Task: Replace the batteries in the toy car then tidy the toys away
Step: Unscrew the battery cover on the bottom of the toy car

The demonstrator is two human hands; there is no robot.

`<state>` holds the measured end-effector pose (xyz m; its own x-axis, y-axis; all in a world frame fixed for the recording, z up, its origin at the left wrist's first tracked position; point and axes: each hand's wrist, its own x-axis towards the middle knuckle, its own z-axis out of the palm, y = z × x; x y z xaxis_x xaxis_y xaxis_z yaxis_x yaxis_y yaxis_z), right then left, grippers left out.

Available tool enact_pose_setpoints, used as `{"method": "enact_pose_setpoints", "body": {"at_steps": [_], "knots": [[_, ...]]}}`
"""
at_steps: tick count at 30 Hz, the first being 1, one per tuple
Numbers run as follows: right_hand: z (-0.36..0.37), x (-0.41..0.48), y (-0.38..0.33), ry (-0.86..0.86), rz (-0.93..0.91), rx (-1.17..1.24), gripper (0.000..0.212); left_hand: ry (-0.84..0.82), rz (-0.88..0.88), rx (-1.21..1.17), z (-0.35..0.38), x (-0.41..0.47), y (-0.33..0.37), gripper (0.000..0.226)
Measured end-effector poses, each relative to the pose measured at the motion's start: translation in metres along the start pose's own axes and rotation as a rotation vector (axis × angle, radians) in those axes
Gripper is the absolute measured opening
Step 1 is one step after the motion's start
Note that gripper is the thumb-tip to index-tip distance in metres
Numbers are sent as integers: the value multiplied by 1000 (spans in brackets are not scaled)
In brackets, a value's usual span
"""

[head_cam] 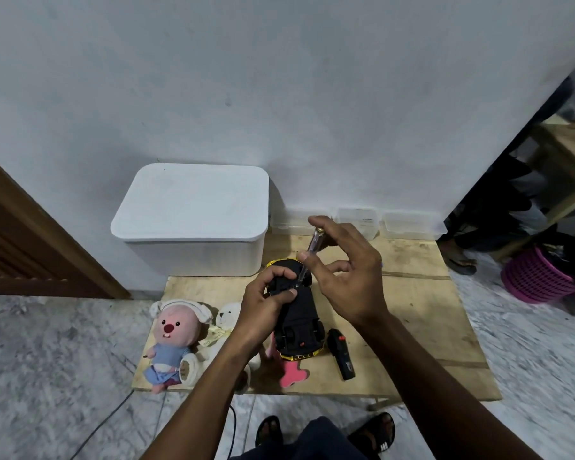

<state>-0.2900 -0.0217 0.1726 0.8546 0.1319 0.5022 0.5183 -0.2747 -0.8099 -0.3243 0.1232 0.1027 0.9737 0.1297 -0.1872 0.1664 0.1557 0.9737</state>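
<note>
From the head camera, a low desk (429,327) of pale, scuffed plywood stands against a matt white wall on a mottled grey stone floor. The toy car (296,320) lies upside down near the middle of the desk, its black plastic underside and wheels facing up, with a yellow rim showing at both ends. Its long axis runs from the near edge toward the far edge, tilted slightly left at the far end.

The left hand (266,300) curls over the far half of the car, its grip pressed closed on the body. The right hand (349,270) holds a screwdriver (307,257) with a clear, slim handle and brass cap, pinched between thumb and fingers; the shaft slants down to the left, its tip on the car's underside just beside the left thumb.

A black remote control (341,353), long and narrow, lies just right of the car, roughly parallel to it. Left of the car, near the left edge, sit a pink-faced soft toy in blue clothes (171,343) and a white plush bear (228,323), partly hidden by the left forearm. A pink flat shape (292,373) pokes from under the car's near end. A white lidded box (193,217) with rounded corners fills the far-left corner. Clear plastic containers (359,220) line the far edge against the wall.
</note>
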Motion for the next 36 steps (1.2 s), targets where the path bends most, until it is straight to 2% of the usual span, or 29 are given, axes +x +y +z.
{"method": "enact_pose_setpoints", "body": {"at_steps": [5,11,16,22,28,33,36], "knots": [[1,-2,2,-25,31,14,55,13,-9,-17,0,-1,-1,32],[-2,-3,-3,5,7,9,48,13,-9,-25,1,-2,1,27],[-1,-3,2,-40,53,4,59,15,-14,-22,1,-3,-2,29],[-1,-4,-2,2,19,5,49,9,-7,-19,2,-2,0,28],[-2,-3,5,-23,65,0,63,9,-22,-25,3,-1,0,30],[-2,-2,-2,-10,20,-27,53,12,-15,-18,4,0,3,26],[-1,-1,3,-9,15,-20,60,6,-23,-31,5,0,3,26]]}}
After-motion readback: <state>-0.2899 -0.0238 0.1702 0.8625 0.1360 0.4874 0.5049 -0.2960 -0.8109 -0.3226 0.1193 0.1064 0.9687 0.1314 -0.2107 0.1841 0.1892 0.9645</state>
